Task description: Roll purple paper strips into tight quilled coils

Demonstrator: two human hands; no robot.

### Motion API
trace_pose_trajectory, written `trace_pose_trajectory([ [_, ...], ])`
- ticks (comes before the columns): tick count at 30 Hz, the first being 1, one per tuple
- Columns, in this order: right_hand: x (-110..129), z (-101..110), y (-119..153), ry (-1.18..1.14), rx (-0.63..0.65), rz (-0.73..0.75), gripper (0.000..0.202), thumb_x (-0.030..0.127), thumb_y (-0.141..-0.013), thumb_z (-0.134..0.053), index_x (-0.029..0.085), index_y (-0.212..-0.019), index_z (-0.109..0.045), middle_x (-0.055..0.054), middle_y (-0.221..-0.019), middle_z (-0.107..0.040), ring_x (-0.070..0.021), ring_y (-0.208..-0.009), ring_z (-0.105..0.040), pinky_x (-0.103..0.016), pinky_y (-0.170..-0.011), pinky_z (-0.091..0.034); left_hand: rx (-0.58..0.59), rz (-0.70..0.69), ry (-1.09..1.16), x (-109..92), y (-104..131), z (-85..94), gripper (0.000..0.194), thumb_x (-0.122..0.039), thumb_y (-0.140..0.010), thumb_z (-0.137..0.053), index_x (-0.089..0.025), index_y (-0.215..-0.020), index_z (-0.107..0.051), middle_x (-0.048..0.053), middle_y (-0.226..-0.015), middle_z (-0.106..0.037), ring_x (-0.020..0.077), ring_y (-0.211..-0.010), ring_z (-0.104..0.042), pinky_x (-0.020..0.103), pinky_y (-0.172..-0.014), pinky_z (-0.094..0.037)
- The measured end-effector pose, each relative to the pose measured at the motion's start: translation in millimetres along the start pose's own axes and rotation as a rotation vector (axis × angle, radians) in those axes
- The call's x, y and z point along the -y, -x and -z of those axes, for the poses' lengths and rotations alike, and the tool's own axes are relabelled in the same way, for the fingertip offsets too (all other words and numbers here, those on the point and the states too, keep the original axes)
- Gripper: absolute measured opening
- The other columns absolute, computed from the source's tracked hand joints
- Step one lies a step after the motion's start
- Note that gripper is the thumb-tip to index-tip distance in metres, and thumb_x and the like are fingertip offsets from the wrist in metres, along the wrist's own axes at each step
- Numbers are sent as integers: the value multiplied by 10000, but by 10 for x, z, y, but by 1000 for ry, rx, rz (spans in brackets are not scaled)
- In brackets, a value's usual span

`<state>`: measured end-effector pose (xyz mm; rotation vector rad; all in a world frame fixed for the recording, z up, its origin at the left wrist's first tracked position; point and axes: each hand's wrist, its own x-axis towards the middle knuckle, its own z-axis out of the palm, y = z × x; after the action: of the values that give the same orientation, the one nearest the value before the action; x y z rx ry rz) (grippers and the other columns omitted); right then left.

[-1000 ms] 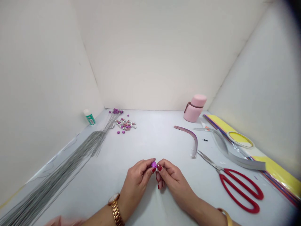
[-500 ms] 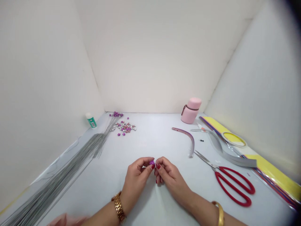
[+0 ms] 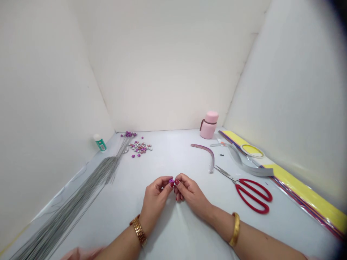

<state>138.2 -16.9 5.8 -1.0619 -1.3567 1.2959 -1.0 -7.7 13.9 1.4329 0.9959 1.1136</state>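
Between the thumb and forefinger of my left hand (image 3: 156, 195) is a small purple folded paper piece (image 3: 171, 181), its exact shape partly covered by the fingertips. My right hand (image 3: 189, 192) is pinched closed right against it; whether its fingertips grip the same piece is too small to make out. Beyond my left hand lies a pile of small purple, silver and copper-coloured paper stars (image 3: 140, 147). Past my right hand rests a curved purplish paper strip (image 3: 206, 150), near the scissors (image 3: 241, 186) with red handles.
A bundle of grey wires (image 3: 81, 195) topped with purple stars (image 3: 129, 134) runs along the left. A glue stick (image 3: 100, 143) leans by the left wall. At the right are a pink flask (image 3: 209, 125), grey strips (image 3: 252, 169), a tape roll (image 3: 252, 151) and yellow packaged sheets (image 3: 298, 184).
The view has swung slightly to the right, so things appear shifted left. Both hands stay pinched together around the purple piece, with little change in their grip.
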Motion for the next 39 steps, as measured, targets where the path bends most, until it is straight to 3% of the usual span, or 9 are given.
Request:
trace_pose_trajectory([
  [3,-5,-11,2,-16,16,-8,246,409,-838,-423,190,-727,-435,62,-576,-467,-72,-448,-463,-200,-457,-336,-11,-4,16,45,-3,5,301,-249,-757,-550,-145,-1040,-545,37,-790,-652,152,-684,-614,268,-642,-493],
  [10,-10,-36,-2,-39,42,-19,251,407,-848,-401,187,-730,-434,67,-559,-470,-61,-418,-454,-189,-433,-313,-79,-62,-200,56,16,19,267,-271,-767,-525,-179,-995,-628,51,-930,-675,184,-832,-607,296,-762,-465],
  [19,-47,-46,-34,-24,8,-3,253,413,-834,-418,180,-738,-443,71,-561,-466,-59,-400,-449,-188,-419,-325,-101,-58,-209,12,3,-13,282,-279,-770,-512,-169,-1000,-634,64,-947,-676,196,-853,-606,320,-787,-461],
  [23,-37,-45,-32,-17,8,-4,280,446,-819,-427,182,-726,-440,72,-559,-466,-61,-390,-448,-189,-411,-326,-166,-15,-130,-18,24,-41,324,-284,-739,-554,-161,-1033,-606,42,-830,-687,173,-731,-618,291,-688,-485],
  [25,-34,-43,-30,-17,7,-5,294,464,-811,-429,183,-723,-441,70,-559,-469,-63,-389,-448,-189,-407,-326,-211,15,-73,-26,33,-62,288,-287,-710,-587,-148,-958,-631,33,-755,-685,171,-690,-612,281,-657,-480],
  [28,-29,-41,-32,-19,7,-7,309,481,-805,-427,184,-723,-441,68,-562,-469,-66,-388,-447,-189,-403,-326,-243,34,-49,-31,41,-110,208,-308,-703,-593,-134,-791,-666,39,-702,-681,181,-688,-604,284,-664,-469],
  [32,-13,-37,-45,-22,-6,-4,308,481,-811,-418,187,-716,-423,69,-567,-458,-64,-387,-445,-188,-399,-324,-277,51,-18,-37,51,-199,222,-316,-725,-571,-133,-814,-660,36,-706,-669,174,-689,-588,279,-669,-456],
  [39,14,43,-48,4,-25,-3,291,457,-821,-416,188,-710,-430,64,-564,-464,-69,-399,-447,-194,-412,-341,-212,100,69,-80,-2,-214,266,-350,-715,-588,-120,-840,-634,59,-761,-665,169,-710,-593,268,-671,-458],
])
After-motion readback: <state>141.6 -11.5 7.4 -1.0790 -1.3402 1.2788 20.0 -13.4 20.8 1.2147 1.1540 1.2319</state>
